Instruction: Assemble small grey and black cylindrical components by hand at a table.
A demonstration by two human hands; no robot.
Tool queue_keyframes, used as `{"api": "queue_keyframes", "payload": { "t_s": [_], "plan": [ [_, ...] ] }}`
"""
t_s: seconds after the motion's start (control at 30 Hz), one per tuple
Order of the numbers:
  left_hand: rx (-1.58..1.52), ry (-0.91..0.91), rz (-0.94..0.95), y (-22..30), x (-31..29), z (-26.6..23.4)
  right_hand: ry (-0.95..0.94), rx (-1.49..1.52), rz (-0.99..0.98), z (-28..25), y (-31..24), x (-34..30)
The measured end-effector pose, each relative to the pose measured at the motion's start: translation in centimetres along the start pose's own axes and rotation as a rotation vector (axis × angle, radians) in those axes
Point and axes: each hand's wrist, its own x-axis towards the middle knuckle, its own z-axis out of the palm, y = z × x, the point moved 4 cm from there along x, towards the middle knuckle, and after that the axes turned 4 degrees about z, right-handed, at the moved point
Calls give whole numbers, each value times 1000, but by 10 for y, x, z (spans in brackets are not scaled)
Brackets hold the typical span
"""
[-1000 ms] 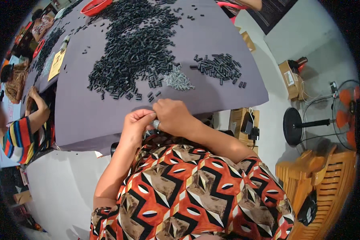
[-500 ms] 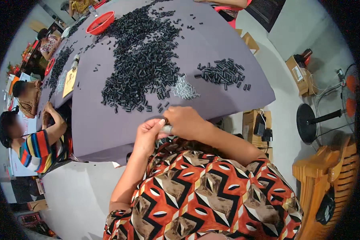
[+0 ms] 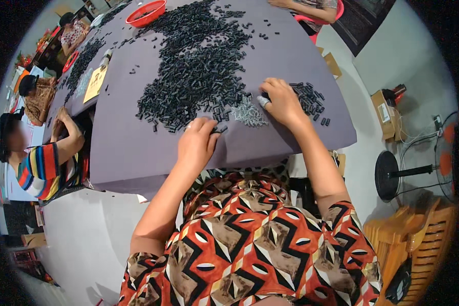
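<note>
My left hand (image 3: 195, 143) rests at the near edge of a big heap of small black tubes (image 3: 194, 76). Its fingers are bent, with a black tube (image 3: 220, 130) between the thumb and forefinger. Further right, my right hand (image 3: 283, 104) reaches over the left side of a smaller group of black tubes (image 3: 313, 99) and partly covers it. Its fingers are curved and apart from the thumb, which has a whitish wrap (image 3: 263, 101). I see nothing held there. Between the hands lies a small heap of silvery metal pieces, like screws (image 3: 249, 113).
A red basket (image 3: 147, 14) stands at the table's far side, and a yellow card (image 3: 95, 83) lies at the left. Several people sit around the purple-grey table (image 3: 132, 158). A pedestal fan (image 3: 387, 175) and a wooden chair (image 3: 428, 229) stand at the right.
My hands were together at the table's front edge and have parted. The left has moved forward to the big heap, the right forward and right to the smaller group. The view has shifted slightly.
</note>
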Motion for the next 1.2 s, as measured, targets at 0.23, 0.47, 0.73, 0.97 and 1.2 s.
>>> {"api": "queue_keyframes", "payload": {
  "t_s": [0.23,0.47,0.73,0.97,1.2],
  "plan": [
    [16,-12,-13,-10,-1,2,31,-4,38,3,23,-5],
    [5,6,7,0,1,5,18,66,-45,0,0,3],
    [37,-32,89,-1,5,21,-56,54,-27,29,-10,18],
    [36,-13,84,-3,1,11,-56,91,37,21,-11,12],
    [-143,146,-23,-9,-13,-10,16,406,179,-3,-24,2]
  ]
}}
